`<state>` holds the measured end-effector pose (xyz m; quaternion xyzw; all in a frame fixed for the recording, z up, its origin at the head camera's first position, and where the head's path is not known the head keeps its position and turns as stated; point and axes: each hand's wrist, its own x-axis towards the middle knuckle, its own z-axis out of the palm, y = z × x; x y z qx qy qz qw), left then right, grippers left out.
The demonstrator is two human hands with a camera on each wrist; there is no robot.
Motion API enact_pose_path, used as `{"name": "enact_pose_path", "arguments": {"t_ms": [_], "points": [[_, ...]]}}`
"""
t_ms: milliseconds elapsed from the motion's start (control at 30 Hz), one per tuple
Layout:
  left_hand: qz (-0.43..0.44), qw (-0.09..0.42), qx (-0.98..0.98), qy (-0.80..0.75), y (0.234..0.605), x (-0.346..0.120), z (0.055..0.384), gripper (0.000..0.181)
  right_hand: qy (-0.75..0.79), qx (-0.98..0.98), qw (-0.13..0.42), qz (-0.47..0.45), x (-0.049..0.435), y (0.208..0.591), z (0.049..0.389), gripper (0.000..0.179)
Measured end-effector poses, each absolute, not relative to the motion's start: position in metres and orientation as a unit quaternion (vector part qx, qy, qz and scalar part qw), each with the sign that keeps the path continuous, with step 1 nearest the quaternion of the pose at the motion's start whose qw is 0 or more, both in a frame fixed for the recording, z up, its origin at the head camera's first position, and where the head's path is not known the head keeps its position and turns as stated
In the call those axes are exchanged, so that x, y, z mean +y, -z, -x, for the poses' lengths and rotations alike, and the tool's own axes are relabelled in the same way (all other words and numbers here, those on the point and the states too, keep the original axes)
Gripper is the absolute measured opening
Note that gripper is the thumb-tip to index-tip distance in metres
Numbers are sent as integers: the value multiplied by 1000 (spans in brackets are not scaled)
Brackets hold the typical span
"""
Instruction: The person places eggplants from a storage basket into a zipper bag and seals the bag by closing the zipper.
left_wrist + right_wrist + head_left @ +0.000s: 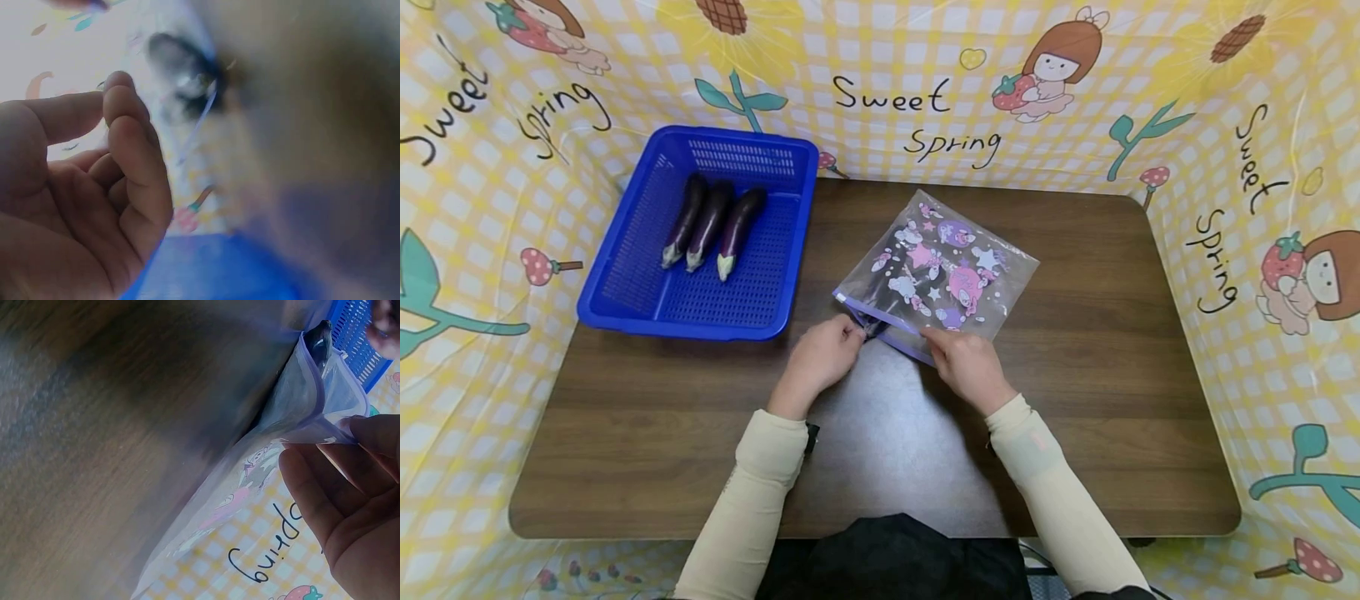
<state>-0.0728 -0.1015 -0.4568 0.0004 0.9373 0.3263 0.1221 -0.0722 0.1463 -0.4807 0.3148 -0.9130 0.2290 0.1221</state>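
Observation:
A clear zip bag [951,267] with pink and purple cartoon prints lies slanted on the table, its purple-edged mouth parted toward the person. My right hand [972,367] pinches that edge between thumb and fingers, also seen in the right wrist view with the bag edge [340,428]. A dark glossy thing [322,342] sticks out of the mouth; its kind is unclear. My left hand [826,354] is beside the dark thing, fingertips close to it. In the left wrist view the left hand [94,169] has curled fingers, thumb against the forefinger; I cannot tell whether it holds something.
A blue plastic basket [786,292] stands at the left of the brown wooden table [1097,400]. Three eggplants [711,225] lie side by side in it. Yellow checked cloth [880,50] with cartoon prints hangs behind and along both sides of the table.

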Motion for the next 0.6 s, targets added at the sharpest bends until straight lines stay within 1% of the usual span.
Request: {"name": "enact_pose_path", "arguments": {"t_ms": [100,233,333,400,467,600], "points": [[-19,74,940,-333,439,-110,73,19,-229,-913,121,-314,146,479,72,21],[-31,28,924,-379,415,-130,77,19,-229,-914,117,-313,146,479,72,21],[-18,-11,914,-406,404,-152,84,20,-231,-914,113,-314,146,478,73,20],[2,-20,917,-398,401,-167,90,24,-232,-914,112,-315,146,477,73,20],[22,2,926,-377,402,-182,96,31,-231,-914,111,-314,145,476,73,20],[51,106,943,-312,411,-205,107,51,-229,-914,114,-316,144,476,72,20]]}}
